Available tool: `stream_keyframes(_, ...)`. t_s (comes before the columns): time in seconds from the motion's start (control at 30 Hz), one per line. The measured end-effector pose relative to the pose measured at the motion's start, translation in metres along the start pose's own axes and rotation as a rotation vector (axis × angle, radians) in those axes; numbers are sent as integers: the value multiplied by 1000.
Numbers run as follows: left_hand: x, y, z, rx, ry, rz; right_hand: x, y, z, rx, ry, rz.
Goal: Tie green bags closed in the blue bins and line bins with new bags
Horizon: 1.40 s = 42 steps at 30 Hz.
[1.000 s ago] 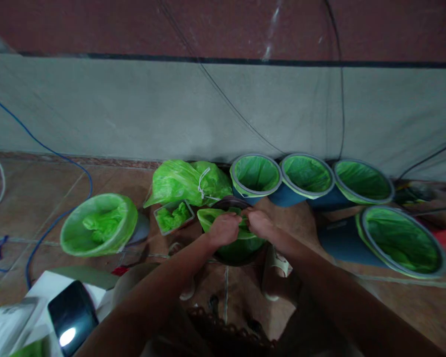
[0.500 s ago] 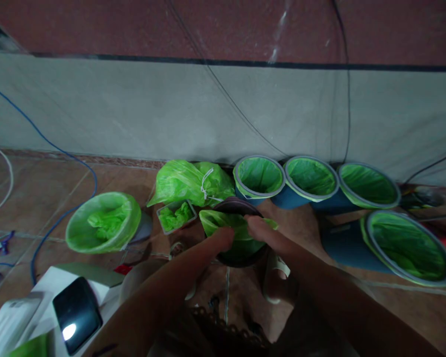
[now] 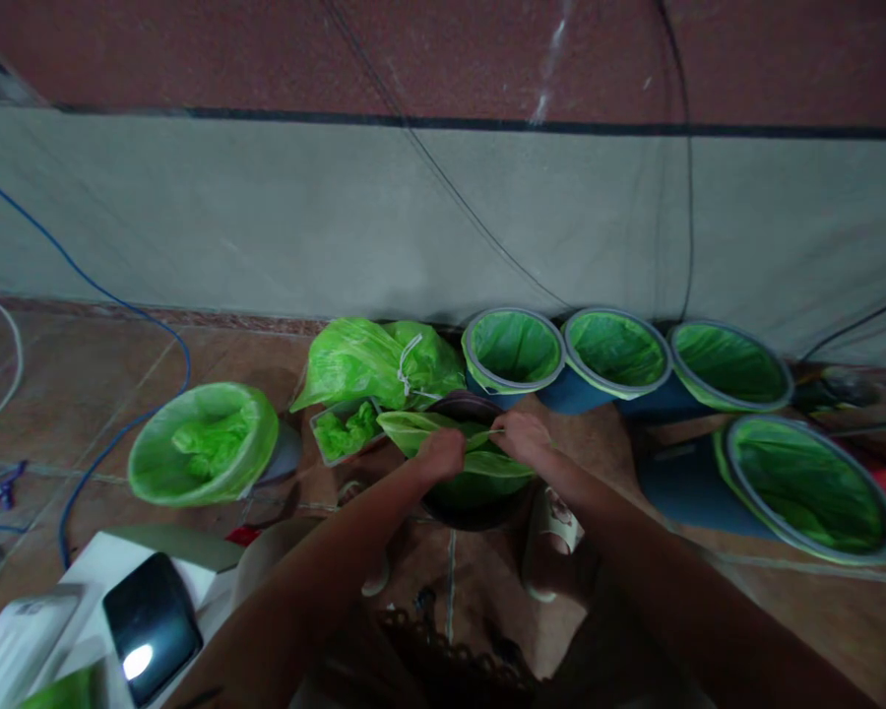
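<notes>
A dark round bin (image 3: 479, 502) stands on the floor straight in front of me. A thin green plastic bag (image 3: 413, 429) lies across its mouth. My left hand (image 3: 441, 453) pinches the bag's edge over the bin's left half. Close beside it, my right hand (image 3: 521, 436) pinches the same edge over the right half. The two hands stretch the plastic between them. Both arms reach in from the bottom of the view.
Three blue bins lined with green bags (image 3: 513, 350) lie in a row by the grey wall, a fourth (image 3: 808, 487) at the right. A tied full green bag (image 3: 373, 362), a small tray of green bags (image 3: 347, 430) and another lined bin (image 3: 203, 443) sit to the left. Cables cross the floor.
My hands have moved slightly apart and up over the bin, pulling the green bag's edge taut between them. The bins around have not moved.
</notes>
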State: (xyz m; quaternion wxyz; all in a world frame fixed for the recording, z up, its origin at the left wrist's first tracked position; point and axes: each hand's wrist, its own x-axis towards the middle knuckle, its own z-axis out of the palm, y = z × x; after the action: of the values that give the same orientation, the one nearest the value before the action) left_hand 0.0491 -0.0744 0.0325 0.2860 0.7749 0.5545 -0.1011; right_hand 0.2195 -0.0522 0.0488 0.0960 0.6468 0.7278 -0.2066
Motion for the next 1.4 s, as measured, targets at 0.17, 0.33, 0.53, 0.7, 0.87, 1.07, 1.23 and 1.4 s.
stream_keyframes(0.17,-2,-4,-5,57,16,32,3,5,-7,100,68,5)
stream_keyframes(0.33,-2,-6,-5,71,31,27,3,8,-14,252,85,35)
stream_keyframes(0.53,-4,-5,-10,13,8,9,2,10,-13,276,66,53)
stream_keyframes(0.7,-1,-9,-9,-38,12,19,4,12,-9,236,90,25)
stream_keyframes(0.87,1,-13,-4,-34,25,25,3,12,-10,210,55,-1)
stream_keyframes(1.07,-2,-12,-4,-13,55,34,0,12,-7,75,27,33)
stream_keyframes(1.23,-4,-9,-6,-46,64,40,2,14,-2,43,11,5)
stream_keyframes(1.4,-7,-7,-8,29,41,38,1,11,-8,115,33,-49)
